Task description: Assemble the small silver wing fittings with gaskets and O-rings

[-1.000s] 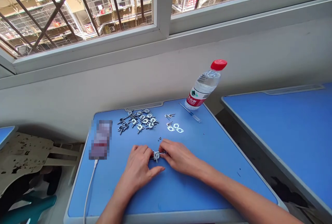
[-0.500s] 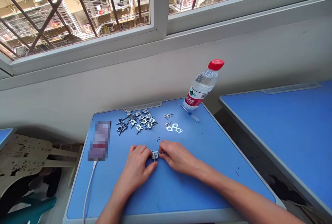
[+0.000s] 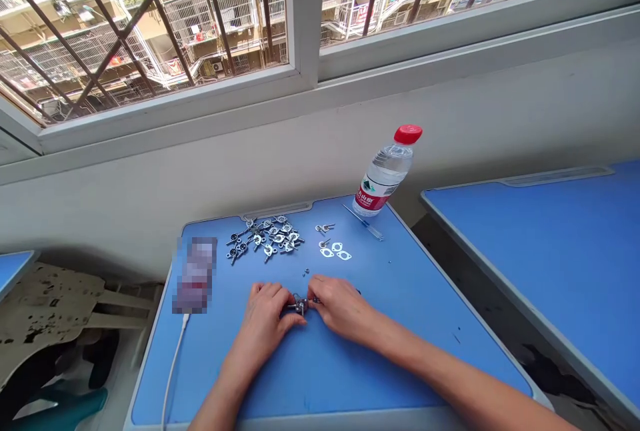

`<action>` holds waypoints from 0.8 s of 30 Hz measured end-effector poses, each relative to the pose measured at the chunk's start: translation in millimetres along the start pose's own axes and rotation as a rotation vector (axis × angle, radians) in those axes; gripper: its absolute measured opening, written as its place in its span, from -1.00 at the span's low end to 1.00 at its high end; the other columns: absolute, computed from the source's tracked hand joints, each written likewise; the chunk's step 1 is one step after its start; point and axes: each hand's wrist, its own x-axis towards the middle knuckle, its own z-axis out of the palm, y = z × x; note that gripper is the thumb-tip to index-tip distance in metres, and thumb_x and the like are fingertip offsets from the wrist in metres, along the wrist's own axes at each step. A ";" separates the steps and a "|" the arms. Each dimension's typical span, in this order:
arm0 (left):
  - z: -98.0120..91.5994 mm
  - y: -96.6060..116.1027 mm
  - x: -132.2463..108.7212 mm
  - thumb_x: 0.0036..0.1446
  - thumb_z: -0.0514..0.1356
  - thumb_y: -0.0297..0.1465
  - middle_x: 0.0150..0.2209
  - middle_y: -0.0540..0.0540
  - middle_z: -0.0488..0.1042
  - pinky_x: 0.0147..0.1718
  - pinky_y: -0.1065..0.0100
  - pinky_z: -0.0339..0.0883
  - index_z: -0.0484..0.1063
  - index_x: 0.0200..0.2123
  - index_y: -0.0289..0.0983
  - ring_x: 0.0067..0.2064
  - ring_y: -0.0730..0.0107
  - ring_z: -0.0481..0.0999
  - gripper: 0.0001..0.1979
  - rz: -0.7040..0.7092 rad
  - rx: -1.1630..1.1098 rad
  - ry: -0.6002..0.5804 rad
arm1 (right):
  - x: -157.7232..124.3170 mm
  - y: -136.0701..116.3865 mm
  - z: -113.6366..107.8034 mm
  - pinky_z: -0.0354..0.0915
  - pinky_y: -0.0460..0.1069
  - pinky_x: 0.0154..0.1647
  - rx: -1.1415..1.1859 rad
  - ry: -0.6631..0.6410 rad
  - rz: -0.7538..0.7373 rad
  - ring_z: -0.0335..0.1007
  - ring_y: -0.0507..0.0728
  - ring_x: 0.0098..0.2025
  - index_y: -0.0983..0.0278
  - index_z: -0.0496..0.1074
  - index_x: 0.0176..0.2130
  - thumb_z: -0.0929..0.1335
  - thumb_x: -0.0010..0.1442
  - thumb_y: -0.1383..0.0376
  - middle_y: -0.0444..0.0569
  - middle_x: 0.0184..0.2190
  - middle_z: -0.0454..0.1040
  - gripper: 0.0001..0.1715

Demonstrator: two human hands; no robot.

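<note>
Both my hands rest on a small blue desk (image 3: 320, 371) and meet at its middle. My left hand (image 3: 266, 326) pinches a small metal part (image 3: 300, 304) between thumb and fingers. My right hand (image 3: 340, 306) is closed on the other side of the same part, its fingertips touching it. Behind the hands lies a pile of several similar metal parts (image 3: 263, 238). A few flat oval metal plates (image 3: 336, 251) lie to the right of that pile. Tiny screws (image 3: 304, 274) sit just beyond my fingers.
A water bottle with a red cap (image 3: 384, 172) stands at the desk's back right, a thin clear screwdriver (image 3: 363, 222) beside it. A phone (image 3: 195, 274) with a white cable (image 3: 173, 364) lies at left. Another blue desk (image 3: 550, 244) stands right, a worn chair (image 3: 45, 304) left.
My left thumb has closed in toward the part, and both hands grip it tighter. The view has tilted slightly; the desk's things have not moved.
</note>
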 end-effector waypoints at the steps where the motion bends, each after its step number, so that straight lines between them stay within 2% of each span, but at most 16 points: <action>1: 1.2 -0.4 -0.1 0.23 0.26 -0.31 -0.32 -0.02 0.50 -0.22 0.25 0.17 0.36 -0.38 -0.26 -0.28 0.29 0.45 -0.81 0.018 0.014 0.014 | -0.1 -0.3 0.0 0.05 -0.05 -0.38 -0.010 0.001 0.004 0.47 0.15 -0.24 0.34 0.46 -0.27 0.31 0.21 0.54 0.05 -0.25 0.55 -0.83; 3: 3.8 -1.2 0.3 0.26 0.23 -0.32 -0.33 -0.02 0.50 -0.23 0.25 0.17 0.35 -0.38 -0.26 -0.29 0.30 0.45 -0.81 0.051 0.039 0.047 | -0.6 -1.5 1.3 0.03 -0.05 -0.39 -0.016 0.002 0.007 0.47 0.15 -0.25 0.35 0.46 -0.27 0.31 0.20 0.55 0.05 -0.24 0.55 -0.82; 7: 7.8 -4.5 3.9 0.27 0.20 -0.35 -0.40 -0.01 0.49 -0.24 0.25 0.18 0.33 -0.43 -0.25 -0.34 0.31 0.44 -0.78 0.059 0.065 0.125 | -4.0 -7.8 8.2 0.04 -0.05 -0.39 0.035 -0.028 -0.063 0.46 0.16 -0.27 0.34 0.44 -0.31 0.31 0.27 0.44 0.05 -0.29 0.54 -0.88; 13: -4.9 -9.1 1.7 0.31 0.14 -0.38 -0.43 0.03 0.45 -0.26 0.30 0.22 0.32 -0.43 -0.24 -0.36 0.35 0.40 -0.78 0.056 -0.029 0.074 | -6.5 -13.8 14.8 0.06 -0.05 -0.40 0.144 -0.011 -0.080 0.42 0.13 -0.34 0.31 0.42 -0.35 0.31 0.29 0.37 0.01 -0.35 0.53 -0.84; 16: -12.7 -10.4 -1.6 0.31 0.14 -0.43 -0.38 0.02 0.46 -0.26 0.34 0.26 0.34 -0.40 -0.24 -0.31 0.36 0.43 -0.82 0.075 -0.108 0.067 | -3.7 -8.6 11.4 0.10 -0.05 -0.38 0.183 0.041 -0.058 0.39 0.12 -0.35 0.30 0.42 -0.36 0.31 0.24 0.42 -0.02 -0.37 0.52 -0.87; 19: -12.9 -10.1 -2.2 0.33 0.09 -0.43 -0.35 -0.02 0.45 -0.30 0.36 0.29 0.35 -0.37 -0.23 -0.30 0.34 0.42 -0.82 0.161 -0.119 0.160 | -2.3 -1.7 1.8 0.16 -0.05 -0.32 0.280 0.101 -0.044 0.38 0.10 -0.33 0.29 0.41 -0.35 0.31 0.15 0.47 -0.04 -0.36 0.50 -0.89; 21: -10.3 -8.2 -1.5 0.37 0.04 -0.43 -0.33 -0.06 0.45 -0.33 0.36 0.30 0.35 -0.34 -0.24 -0.31 0.34 0.41 -0.81 0.250 -0.109 0.241 | -3.8 1.8 -6.8 0.21 -0.05 -0.28 0.393 0.132 -0.036 0.38 0.11 -0.29 0.28 0.41 -0.28 0.34 0.12 0.41 -0.05 -0.31 0.51 -0.89; 24: -7.7 -4.0 -0.7 0.37 0.02 -0.47 -0.31 -0.10 0.47 -0.35 0.36 0.30 0.34 -0.29 -0.26 -0.32 0.35 0.40 -0.83 0.359 -0.075 0.347 | -7.5 4.3 -17.9 0.24 -0.03 -0.21 0.527 0.097 -0.086 0.38 0.13 -0.19 0.27 0.42 -0.09 0.38 0.15 0.19 -0.02 -0.17 0.51 -0.66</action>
